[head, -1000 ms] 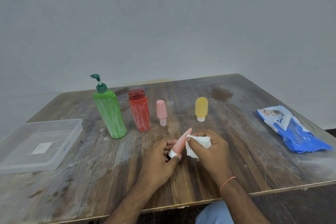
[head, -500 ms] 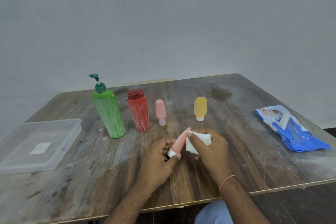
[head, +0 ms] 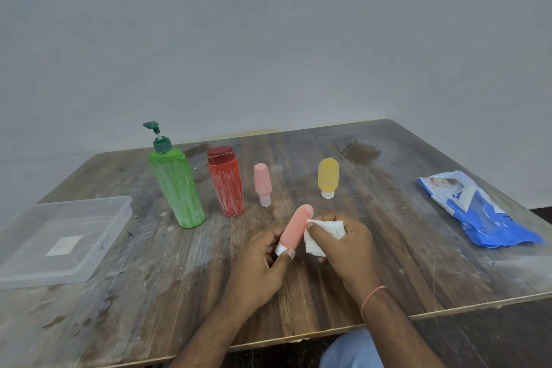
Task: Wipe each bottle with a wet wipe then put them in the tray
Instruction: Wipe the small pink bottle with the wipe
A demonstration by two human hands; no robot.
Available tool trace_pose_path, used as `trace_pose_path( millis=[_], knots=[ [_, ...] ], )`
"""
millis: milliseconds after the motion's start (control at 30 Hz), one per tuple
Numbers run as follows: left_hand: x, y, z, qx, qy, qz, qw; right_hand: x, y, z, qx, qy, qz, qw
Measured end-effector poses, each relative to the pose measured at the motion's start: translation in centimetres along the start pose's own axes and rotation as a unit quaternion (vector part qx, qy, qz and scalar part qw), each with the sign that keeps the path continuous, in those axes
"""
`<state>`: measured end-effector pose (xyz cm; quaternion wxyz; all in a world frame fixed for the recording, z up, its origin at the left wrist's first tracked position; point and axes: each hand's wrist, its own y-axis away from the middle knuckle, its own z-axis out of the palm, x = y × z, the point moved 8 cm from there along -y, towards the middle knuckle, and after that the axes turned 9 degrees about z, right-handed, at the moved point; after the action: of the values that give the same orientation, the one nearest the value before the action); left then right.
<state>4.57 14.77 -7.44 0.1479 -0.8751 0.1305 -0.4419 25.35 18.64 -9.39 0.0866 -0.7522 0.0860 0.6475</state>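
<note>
Head view: five bottles (head: pixel 296 227), one tray (head: pixel 59 240), seemingly.

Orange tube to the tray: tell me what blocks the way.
Nothing visible does. The left hand holds the orange tube; bare table lies between it and the tray. The green pump bottle stands farther back.

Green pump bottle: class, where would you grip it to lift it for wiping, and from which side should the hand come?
Grip the green pump bottle round its mid-body, probably coming from the near side. It stands upright, and the narrow pump head looks a poor hold. The red bottle stands close on its right, so that side is cramped.
</note>
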Motion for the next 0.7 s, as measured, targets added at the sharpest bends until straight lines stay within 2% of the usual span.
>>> trace_pose_path(
  millis=[433,600,700],
  knots=[
    [0.15,-0.2,0.33,-0.02,-0.03,0.017,0.999,-0.32,-0.16,-0.39,0.02,-0.019,-0.001,1.0],
    [0.13,-0.2,0.31,-0.026,-0.032,0.019,0.999,-0.2,-0.21,-0.66,0.037,0.013,0.001,0.999],
    [0.24,-0.19,0.33,-0.029,-0.041,0.021,0.999,-0.66,-0.17,-0.82,0.04,-0.024,-0.008,0.999]
  ],
)
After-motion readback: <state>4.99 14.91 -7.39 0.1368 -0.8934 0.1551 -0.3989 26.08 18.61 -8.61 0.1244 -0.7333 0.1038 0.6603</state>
